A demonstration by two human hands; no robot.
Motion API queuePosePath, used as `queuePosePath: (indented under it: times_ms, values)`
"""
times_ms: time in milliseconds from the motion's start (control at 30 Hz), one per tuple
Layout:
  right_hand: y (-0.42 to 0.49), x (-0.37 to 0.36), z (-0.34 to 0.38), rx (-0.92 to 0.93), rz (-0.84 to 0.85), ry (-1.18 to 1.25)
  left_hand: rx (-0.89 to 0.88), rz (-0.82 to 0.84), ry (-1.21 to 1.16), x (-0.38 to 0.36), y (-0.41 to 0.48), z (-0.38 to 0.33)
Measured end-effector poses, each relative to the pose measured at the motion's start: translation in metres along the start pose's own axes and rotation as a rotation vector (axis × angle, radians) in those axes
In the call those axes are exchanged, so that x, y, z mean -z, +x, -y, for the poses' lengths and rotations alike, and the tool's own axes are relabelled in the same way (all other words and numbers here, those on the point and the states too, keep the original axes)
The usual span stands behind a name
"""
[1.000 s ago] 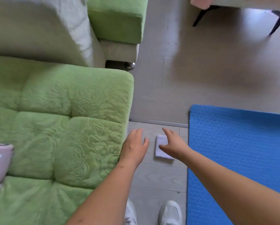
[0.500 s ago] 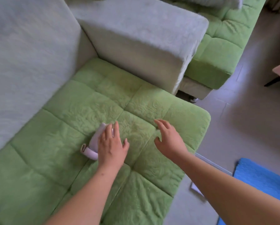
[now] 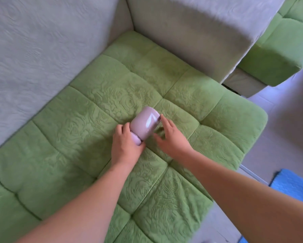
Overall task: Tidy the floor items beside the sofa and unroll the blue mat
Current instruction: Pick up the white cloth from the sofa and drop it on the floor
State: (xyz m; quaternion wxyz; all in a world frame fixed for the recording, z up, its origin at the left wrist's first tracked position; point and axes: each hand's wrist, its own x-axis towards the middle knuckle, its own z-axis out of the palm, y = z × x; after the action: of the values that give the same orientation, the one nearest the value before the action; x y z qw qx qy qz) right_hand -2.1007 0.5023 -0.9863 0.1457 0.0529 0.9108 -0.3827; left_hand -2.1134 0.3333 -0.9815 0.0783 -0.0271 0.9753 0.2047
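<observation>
head view, looking down on a sofa seat. the blue mat (image 3: 291, 186) shows only as a corner at the lower right edge, cut off by the frame, on the pale floor (image 3: 287, 120) just beside the sofa (image 3: 94, 120); whether it is rolled or flat cannot be told. the fingers of the right hand (image 3: 171, 137) are smeared by motion blur. a lilac cup (image 3: 145, 123), glossy and cylindrical with a white glare streak, lies on its side on the green seat, its lower end hidden in the left hand (image 3: 126, 148), whose fingers curl round it in a grasp; a small lilac part beside the palm is hard to identify. the right hand is released, fingers straight, one fingertip touching the cup's upper end. seat cushions: green, tufted in squares, embossed with swirls; backrest (image 3: 33, 50) and armrest (image 3: 191, 32): grey-beige textured cloth
</observation>
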Motion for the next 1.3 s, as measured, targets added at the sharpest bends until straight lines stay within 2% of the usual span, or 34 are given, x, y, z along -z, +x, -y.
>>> queuePosePath:
  times_ms: [167,300,433,567,667,767,933,1067,1300]
  values:
    - [0.002,0.050,-0.016,-0.209,-0.315,0.296,-0.228,0.058,-0.157,-0.002,-0.008,-0.068]
    - [-0.012,0.108,-0.061,-0.416,-0.578,0.504,-0.390,0.062,-0.244,-0.009,-0.012,-0.151]
    - [-0.054,0.158,-0.119,-0.607,-0.702,0.681,-0.511,0.117,-0.328,-0.034,-0.043,-0.229]
    - [-0.112,0.178,-0.181,-0.796,-0.727,0.835,-0.585,0.224,-0.336,-0.078,-0.096,-0.280]
    - [-0.156,0.167,-0.221,-0.949,-0.698,0.981,-0.619,0.300,-0.271,-0.118,-0.138,-0.287]
    - [-0.210,0.135,-0.265,-1.096,-0.612,1.148,-0.619,0.442,-0.168,-0.171,-0.185,-0.283]
    - [-0.259,0.060,-0.295,-1.151,-0.411,1.562,-0.568,0.536,-0.003,-0.239,-0.232,-0.242]
    - [-0.280,-0.011,-0.323,-1.205,-0.383,1.867,-0.612,0.620,0.155,-0.296,-0.264,-0.203]
    - [-0.277,-0.110,-0.383,-1.246,-0.446,2.022,-0.644,0.713,0.280,-0.383,-0.279,-0.150]
